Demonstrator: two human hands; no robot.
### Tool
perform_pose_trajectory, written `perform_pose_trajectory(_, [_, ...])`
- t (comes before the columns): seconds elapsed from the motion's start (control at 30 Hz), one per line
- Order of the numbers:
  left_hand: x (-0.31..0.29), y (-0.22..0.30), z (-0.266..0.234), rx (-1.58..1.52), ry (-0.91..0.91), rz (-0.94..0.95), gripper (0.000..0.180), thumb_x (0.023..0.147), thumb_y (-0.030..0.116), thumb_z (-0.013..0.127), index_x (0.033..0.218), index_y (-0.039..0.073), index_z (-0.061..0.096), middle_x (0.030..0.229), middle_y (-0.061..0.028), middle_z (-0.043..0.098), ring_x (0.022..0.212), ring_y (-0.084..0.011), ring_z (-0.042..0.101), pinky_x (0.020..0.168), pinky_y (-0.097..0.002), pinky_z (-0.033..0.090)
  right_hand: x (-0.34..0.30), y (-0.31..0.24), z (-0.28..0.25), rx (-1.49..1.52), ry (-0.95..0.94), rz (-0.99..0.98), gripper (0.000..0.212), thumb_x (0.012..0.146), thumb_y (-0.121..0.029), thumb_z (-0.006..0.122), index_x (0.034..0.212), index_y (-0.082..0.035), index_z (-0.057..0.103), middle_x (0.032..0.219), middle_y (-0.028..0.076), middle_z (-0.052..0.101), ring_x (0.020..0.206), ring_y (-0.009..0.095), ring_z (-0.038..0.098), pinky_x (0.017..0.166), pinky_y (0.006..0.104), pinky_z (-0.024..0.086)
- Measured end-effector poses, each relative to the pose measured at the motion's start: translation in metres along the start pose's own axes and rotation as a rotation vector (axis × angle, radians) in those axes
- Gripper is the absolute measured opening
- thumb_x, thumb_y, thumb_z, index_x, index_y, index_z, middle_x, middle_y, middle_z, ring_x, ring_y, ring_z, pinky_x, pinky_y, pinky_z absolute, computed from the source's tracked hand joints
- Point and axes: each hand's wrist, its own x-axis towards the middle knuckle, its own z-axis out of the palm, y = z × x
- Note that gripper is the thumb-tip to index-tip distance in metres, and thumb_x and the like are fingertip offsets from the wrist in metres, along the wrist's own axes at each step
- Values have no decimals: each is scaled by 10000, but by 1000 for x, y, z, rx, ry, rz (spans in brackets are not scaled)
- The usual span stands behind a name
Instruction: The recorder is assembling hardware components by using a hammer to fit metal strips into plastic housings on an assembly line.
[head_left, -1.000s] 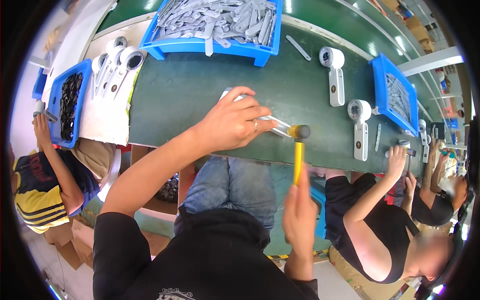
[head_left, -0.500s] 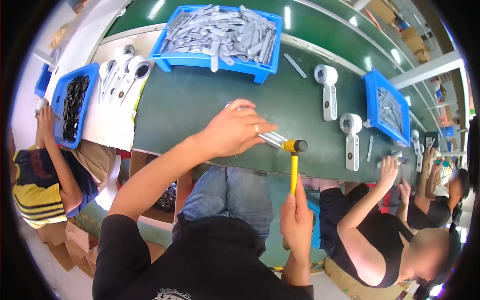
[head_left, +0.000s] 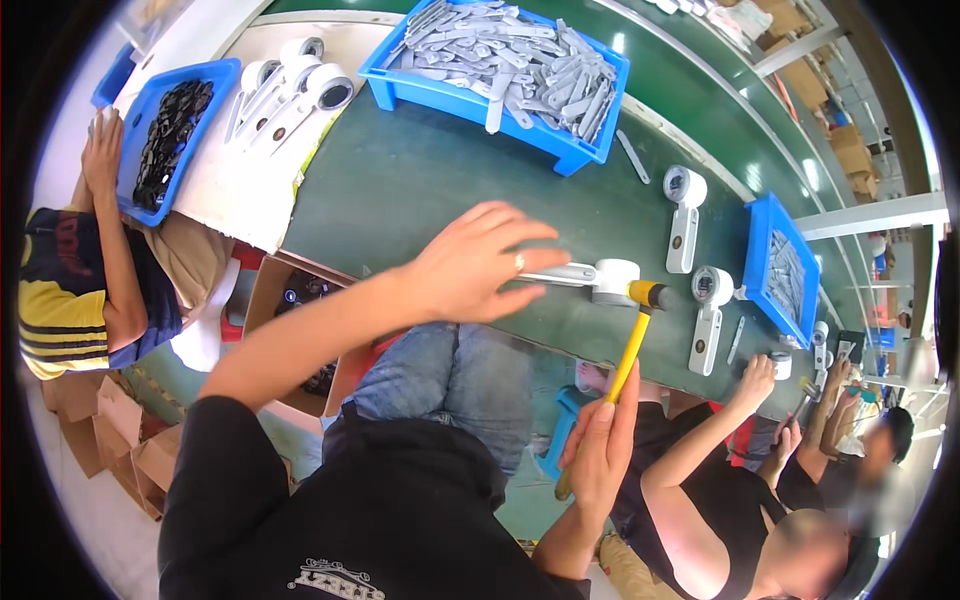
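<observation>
A white handheld device with a round head (head_left: 612, 282) and a flat grey-white handle (head_left: 568, 274) lies on the green table, head to the right. My left hand (head_left: 480, 262) is above its handle end, fingers spread and stretched; the hand partly hides the handle, and contact is unclear. Gripped in my right hand (head_left: 602, 445) is a mallet (head_left: 630, 355) with a yellow handle and a yellow, black-tipped head. The mallet's head is right beside the device's round head; I cannot tell whether they touch.
A blue tray (head_left: 480, 115) heaped with grey handle pieces stands at the back. Two similar white devices (head_left: 684, 220) (head_left: 708, 315) lie to the right, near another blue tray (head_left: 755, 255). Left are more devices (head_left: 300, 95) and a blue tray of black parts (head_left: 222, 95). Co-workers sit on both sides.
The view has shifted. My left hand's fingers have spread, and the device's round head now shows to the right of it. The mallet has swung from upright to a slant, still in my right hand.
</observation>
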Motion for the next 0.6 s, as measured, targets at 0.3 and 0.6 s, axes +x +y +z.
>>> perform_pose_trajectory(0.3, [-18,-16,31,17,112,106,317,841,77,773,1157,101,769,1111,-102,734,976,-316,717,965,-435,590,-10,-31,21,28,192,-64,554,1112,-120,376,1642,-17,251,716,1,505,536,41,442,458,224,359])
perform_pose_trajectory(0.6, [-18,-17,30,0,106,108,316,833,61,779,1147,104,774,1109,-104,732,983,-304,719,988,-447,585,-1,-17,21,-155,88,35,572,1115,-153,400,1647,-38,226,711,55,513,569,122,476,525,316,407])
